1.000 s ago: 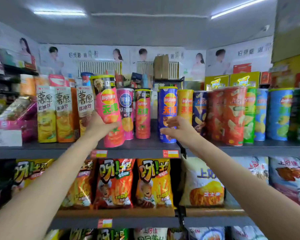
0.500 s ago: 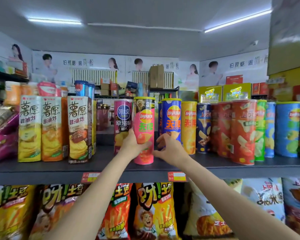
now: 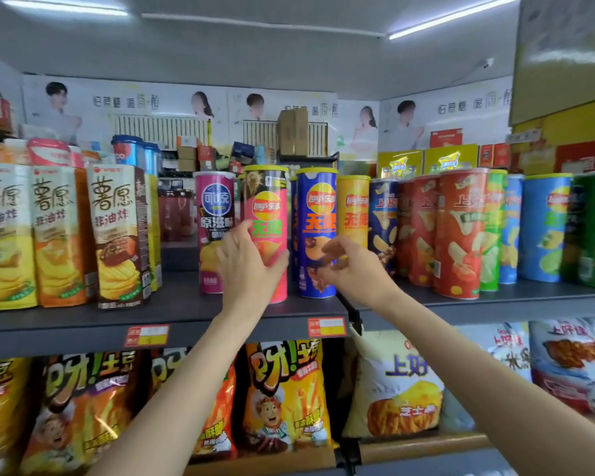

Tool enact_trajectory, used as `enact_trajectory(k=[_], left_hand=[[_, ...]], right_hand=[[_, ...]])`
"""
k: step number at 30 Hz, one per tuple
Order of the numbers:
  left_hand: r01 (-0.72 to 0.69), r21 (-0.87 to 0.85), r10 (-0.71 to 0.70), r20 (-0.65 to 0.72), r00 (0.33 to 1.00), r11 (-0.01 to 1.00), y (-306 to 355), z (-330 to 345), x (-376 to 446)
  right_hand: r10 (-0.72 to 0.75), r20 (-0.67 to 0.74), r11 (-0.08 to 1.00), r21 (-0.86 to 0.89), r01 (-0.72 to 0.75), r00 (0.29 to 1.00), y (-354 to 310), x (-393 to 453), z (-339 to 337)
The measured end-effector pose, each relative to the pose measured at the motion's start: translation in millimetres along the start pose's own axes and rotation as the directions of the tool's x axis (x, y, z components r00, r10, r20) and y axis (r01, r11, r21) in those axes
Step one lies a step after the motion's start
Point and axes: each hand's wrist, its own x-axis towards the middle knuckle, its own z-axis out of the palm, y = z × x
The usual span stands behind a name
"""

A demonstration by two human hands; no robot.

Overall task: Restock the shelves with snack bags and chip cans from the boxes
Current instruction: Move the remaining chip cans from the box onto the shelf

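Pink can down on the shelf, right hand pulled off it.

My left hand point(image 3: 246, 266) grips the pink can point(image 3: 267, 231), upright between magenta can point(image 3: 213, 231) and blue can point(image 3: 316, 231); right hand point(image 3: 349, 266) hovers loosely curled, apparently empty. Tight slot; open shelf board point(image 3: 182, 297) left of it.

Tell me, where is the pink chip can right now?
In the head view the pink chip can stands upright on the upper shelf, left of centre, between the magenta can and the blue can, with the left hand around its lower half.
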Motion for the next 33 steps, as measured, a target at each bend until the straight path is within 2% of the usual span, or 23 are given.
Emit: enact_trajectory(k=[2, 3, 7, 9, 12, 15, 18, 21, 27, 33], left_hand=[[-0.139, -0.043, 0.128, -0.185, 0.974, 0.989, 20, 2, -8], [-0.184, -0.063, 0.166, -0.216, 0.962, 0.981, 28, 8, -10], [-0.288, -0.116, 0.270, -0.149, 0.951, 0.951, 56, 45, -20], [-0.315, -0.096, 0.303, -0.124, 0.945, 0.944, 69, 62, -24], [-0.286, -0.110, 0.278, -0.083, 0.957, 0.952, 83, 78, -25], [-0.322, -0.123, 0.311, -0.105, 0.945, 0.939, 95, 88, -23], [-0.325, -0.223, 0.291, -0.173, 0.941, 0.919, 123, 102, -29], [-0.398, -0.288, 0.348, -0.210, 0.914, 0.871, 168, 133, -50], [-0.527, -0.356, 0.491, -0.193, 0.850, 0.772, 293, 236, -105], [-0.494, -0.366, 0.478, -0.139, 0.867, 0.788, 431, 371, -142]], right_hand=[[0.013, -0.038, 0.998, -0.059, -0.015, 0.999, 12, -3, -20], [0.042, -0.054, 0.996, -0.076, -0.046, 0.998, 20, -4, -30], [0.127, -0.094, 0.975, -0.172, -0.142, 0.987, 52, 0, -61], [0.083, -0.119, 0.964, -0.240, -0.110, 0.989, 57, 8, -70], [-0.002, -0.133, 0.952, -0.304, -0.039, 0.991, 55, 18, -76], [-0.117, -0.153, 0.937, -0.345, 0.058, 0.981, 55, 9, -85], [-0.249, -0.281, 0.907, -0.403, 0.121, 0.927, 63, -12, -124], [-0.272, -0.338, 0.894, -0.436, 0.106, 0.901, 87, -29, -188], [-0.185, -0.437, 0.877, -0.477, -0.052, 0.880, 200, -65, -333], [-0.062, -0.557, 0.865, -0.444, -0.234, 0.828, 355, -93, -482]])
